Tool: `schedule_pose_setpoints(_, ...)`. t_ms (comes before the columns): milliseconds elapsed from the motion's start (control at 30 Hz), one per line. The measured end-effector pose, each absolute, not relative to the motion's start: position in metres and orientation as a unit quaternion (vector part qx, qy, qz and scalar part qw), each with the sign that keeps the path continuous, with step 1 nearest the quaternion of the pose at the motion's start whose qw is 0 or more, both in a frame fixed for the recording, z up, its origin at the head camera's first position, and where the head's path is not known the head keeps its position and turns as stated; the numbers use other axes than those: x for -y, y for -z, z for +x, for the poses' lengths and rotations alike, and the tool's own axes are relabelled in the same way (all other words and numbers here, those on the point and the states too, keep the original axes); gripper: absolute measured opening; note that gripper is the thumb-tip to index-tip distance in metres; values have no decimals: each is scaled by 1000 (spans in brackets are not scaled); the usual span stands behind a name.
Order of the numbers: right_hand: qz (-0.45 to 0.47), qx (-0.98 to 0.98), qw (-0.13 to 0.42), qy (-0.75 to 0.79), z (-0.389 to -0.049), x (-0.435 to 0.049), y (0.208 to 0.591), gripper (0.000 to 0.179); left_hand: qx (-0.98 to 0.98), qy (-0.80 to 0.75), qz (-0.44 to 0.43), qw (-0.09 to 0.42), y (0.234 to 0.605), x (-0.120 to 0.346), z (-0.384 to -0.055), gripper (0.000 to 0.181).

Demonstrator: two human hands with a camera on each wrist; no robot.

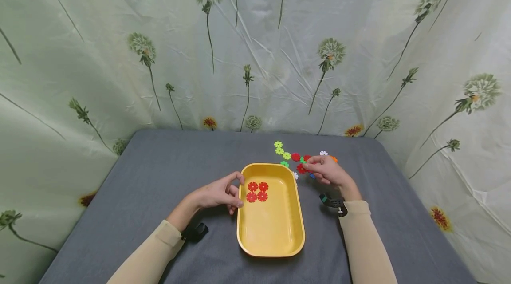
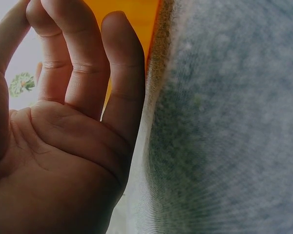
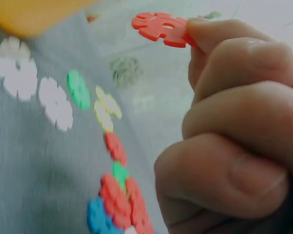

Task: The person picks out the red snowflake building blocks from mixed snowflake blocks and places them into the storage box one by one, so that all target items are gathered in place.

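My right hand [image 1: 332,173] pinches a red notched plastic disc [image 3: 158,28] between thumb and forefinger, the other fingers curled. It holds the disc above the loose pieces, beside the tray's right edge. At the left long side of a yellow tray [image 1: 271,235], my left hand [image 1: 217,193] holds the rim with its fingers bent. Inside the tray lie several red notched discs [image 1: 262,196], grouped in a small square towards its upper left. In the left wrist view the fingers [image 2: 88,68] stand against the tray's orange-looking wall [image 2: 132,12].
Loose notched discs lie beyond and right of the tray: yellow-green [image 1: 278,144], green [image 3: 79,90], white [image 3: 56,103], blue [image 3: 101,217], red [image 1: 296,156] and orange [image 1: 334,159]. Grey cloth [image 1: 179,155] covers the table. A dandelion-print curtain [image 1: 255,44] hangs around it.
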State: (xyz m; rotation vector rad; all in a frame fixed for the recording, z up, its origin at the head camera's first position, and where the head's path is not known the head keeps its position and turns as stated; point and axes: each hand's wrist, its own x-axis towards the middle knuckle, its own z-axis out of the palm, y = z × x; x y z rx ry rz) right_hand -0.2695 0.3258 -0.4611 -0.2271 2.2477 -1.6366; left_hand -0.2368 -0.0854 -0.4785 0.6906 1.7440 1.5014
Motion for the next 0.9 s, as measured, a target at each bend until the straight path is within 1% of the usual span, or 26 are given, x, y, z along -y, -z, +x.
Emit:
schedule_pose_setpoints(300,-101,-779,148,601,-257,-296,435,21,-678,-582,267,361,480,86,-237,60)
schedule_pose_setpoints(433,-112,-766,161,613,-250,-277,423,19,-676,-584,268,361,481,86,-236,59)
schedule_pose_setpoints(633,-121,-767,170,606,-241,-248,413,25,-676,-582,273,360,481,86,-237,59)
schedule_pose_setpoints(733,-110,-763,171,614,-236,-234,410,27,-676,-581,274,361,480,86,-237,60)
schedule_pose_setpoints(900,-97,-749,179,631,-232,-215,413,24,-677,-580,271,363,480,85,-236,62)
